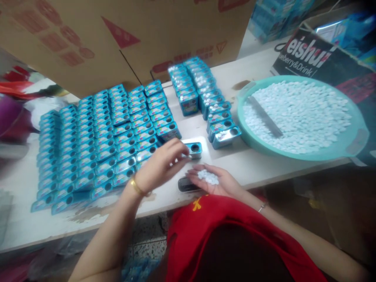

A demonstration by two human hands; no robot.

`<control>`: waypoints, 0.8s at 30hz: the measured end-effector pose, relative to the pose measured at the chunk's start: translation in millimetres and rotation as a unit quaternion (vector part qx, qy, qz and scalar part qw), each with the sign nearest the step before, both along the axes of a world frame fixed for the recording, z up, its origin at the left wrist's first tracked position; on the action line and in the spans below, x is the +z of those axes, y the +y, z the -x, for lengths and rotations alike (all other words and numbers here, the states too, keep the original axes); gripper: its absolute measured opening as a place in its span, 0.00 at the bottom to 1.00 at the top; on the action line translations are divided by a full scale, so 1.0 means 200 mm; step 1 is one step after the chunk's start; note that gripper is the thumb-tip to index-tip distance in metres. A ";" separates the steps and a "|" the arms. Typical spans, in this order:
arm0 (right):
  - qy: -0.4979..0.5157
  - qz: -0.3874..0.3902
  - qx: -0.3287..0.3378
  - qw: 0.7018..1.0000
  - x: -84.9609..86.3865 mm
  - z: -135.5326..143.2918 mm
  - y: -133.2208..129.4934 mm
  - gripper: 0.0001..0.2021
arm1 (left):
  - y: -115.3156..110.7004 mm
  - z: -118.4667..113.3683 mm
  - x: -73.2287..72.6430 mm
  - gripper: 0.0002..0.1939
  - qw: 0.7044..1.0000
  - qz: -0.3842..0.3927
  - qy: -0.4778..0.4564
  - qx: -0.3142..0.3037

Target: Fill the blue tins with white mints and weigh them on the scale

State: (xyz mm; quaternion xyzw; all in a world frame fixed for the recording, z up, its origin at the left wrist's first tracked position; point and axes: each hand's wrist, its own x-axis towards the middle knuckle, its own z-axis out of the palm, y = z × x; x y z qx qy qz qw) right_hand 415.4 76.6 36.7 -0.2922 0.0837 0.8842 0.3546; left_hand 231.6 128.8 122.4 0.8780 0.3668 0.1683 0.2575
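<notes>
On white scale, mid-counter: small blue tin, left hand by its left end, grip too blurred to tell; right hand open, cupping white tablets. Far right, "eishui", "ueberry&Drink" on dark box.

The left hand, with a gold bangle on its wrist, is reaching over the near edge of the block of tins, its fingertips meeting the left end of a small blue rectangular tin with a round dark opening. That tin is sitting on a white flat device with a dark oval panel. The right hand is lying palm up just in front of the device, cupping a small heap of round white tablets. Many matching blue tins in tight rows are filling the left of the white tabletop. A second, smaller group of blue tins is standing farther back, several with white tablets on top. To the right, a wide pale-green plastic basin is holding a mass of white tablets, with a flat grey strip lying on them. A large brown cardboard box with red print is standing behind the rows.
</notes>
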 end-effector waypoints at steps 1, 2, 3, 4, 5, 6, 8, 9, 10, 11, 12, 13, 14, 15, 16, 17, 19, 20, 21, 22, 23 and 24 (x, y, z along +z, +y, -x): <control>0.005 0.007 -0.007 1.000 0.02 0.00 0.00 0.11 | -0.03 -0.03 0.00 0.05 1.000 0.010 0.001 -0.023; 0.008 0.014 -0.016 1.000 0.03 0.00 0.00 0.11 | -0.06 -0.06 0.01 0.06 0.999 0.015 0.000 -0.042; 0.010 0.018 -0.025 0.999 0.04 -0.01 0.00 0.10 | -0.08 -0.08 0.01 0.07 0.999 0.009 -0.005 -0.047; 0.010 0.020 -0.033 0.999 0.05 -0.03 -0.01 0.10 | -0.10 -0.09 0.02 0.07 0.999 -0.008 -0.018 -0.033; 0.006 0.020 -0.039 0.999 0.06 -0.05 -0.01 0.09 | -0.10 -0.08 0.02 0.07 0.999 -0.035 -0.036 0.002; 0.000 0.020 -0.044 0.999 0.06 -0.07 -0.02 0.09 | -0.10 -0.07 0.03 0.06 0.995 -0.067 -0.057 0.051; -0.027 0.019 -0.062 0.998 0.06 -0.14 -0.04 0.09 | -0.09 -0.01 0.04 0.04 0.977 -0.116 -0.093 0.153; -0.043 0.020 -0.073 0.996 0.05 -0.17 -0.05 0.09 | -0.08 0.02 0.04 0.03 0.968 -0.127 -0.103 0.190; -0.060 0.020 -0.086 0.994 0.04 -0.21 -0.06 0.09 | -0.07 0.06 0.04 0.03 0.961 -0.130 -0.110 0.216; -0.075 0.021 -0.099 0.992 0.03 -0.24 -0.07 0.10 | -0.06 0.09 0.04 0.03 0.957 -0.128 -0.114 0.233; -0.089 0.024 -0.111 0.990 0.03 -0.26 -0.08 0.10 | -0.06 0.11 0.03 0.03 0.955 -0.124 -0.118 0.242; -0.100 0.027 -0.120 0.987 0.02 -0.28 -0.08 0.11 | -0.05 0.13 0.02 0.03 0.954 -0.119 -0.119 0.248; -0.109 0.032 -0.127 0.985 0.02 -0.29 -0.09 0.11 | -0.05 0.14 0.02 0.03 0.953 -0.115 -0.120 0.252; -0.115 0.036 -0.133 0.984 0.02 -0.30 -0.09 0.11 | -0.05 0.14 0.01 0.03 0.953 -0.113 -0.121 0.254; -0.119 0.040 -0.137 0.983 0.02 -0.30 -0.10 0.12 | -0.04 0.15 0.00 0.03 0.953 -0.112 -0.121 0.255; -0.122 0.042 -0.139 0.982 0.02 -0.31 -0.10 0.12 | -0.04 0.15 -0.01 0.03 0.953 -0.112 -0.121 0.254; -0.122 0.041 -0.139 0.982 0.02 -0.30 -0.10 0.13 | -0.04 0.15 -0.01 0.03 0.954 -0.116 -0.118 0.249; -0.120 0.037 -0.137 0.983 0.02 -0.30 -0.10 0.13 | -0.03 0.14 -0.02 0.03 0.955 -0.116 -0.115 0.246; -0.117 0.031 -0.134 0.984 0.02 -0.29 -0.10 0.13 | -0.03 0.15 -0.02 0.03 0.957 -0.114 -0.112 0.243; -0.114 0.025 -0.129 0.985 0.02 -0.29 -0.10 0.14 | -0.02 0.15 -0.03 0.03 0.959 -0.111 -0.107 0.238; -0.113 0.019 -0.125 0.986 0.02 -0.28 -0.10 0.14 | -0.02 0.14 -0.03 0.03 0.961 -0.108 -0.101 0.233; -0.113 0.014 -0.120 0.986 0.02 -0.28 -0.10 0.13 | -0.02 0.14 -0.03 0.04 0.964 -0.106 -0.092 0.226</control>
